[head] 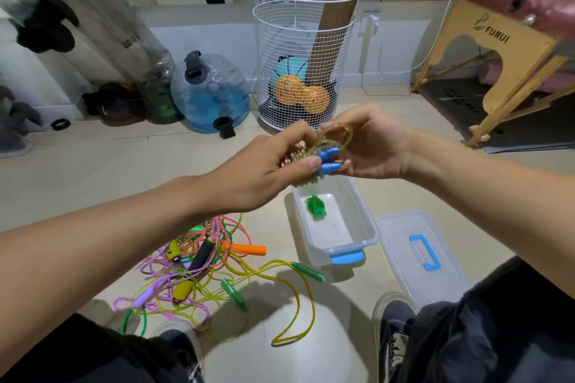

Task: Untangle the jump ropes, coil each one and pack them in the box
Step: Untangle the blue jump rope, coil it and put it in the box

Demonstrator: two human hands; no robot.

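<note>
On the floor at the left lies a tangle of jump ropes (199,277). Above it, the left hand (267,165) and right hand (370,146) both pinch a coiled rope with blue handles (326,155), held over the far end of the open box (337,221). A green coiled rope (315,208) sits inside. The lid (420,255) lies just right.

A coiled glittery yellow rope with blue handles (326,162) is held above the open clear box (367,227), which holds a green coil (315,208). Tangled ropes (199,270) lie on the floor left of the box.
</note>
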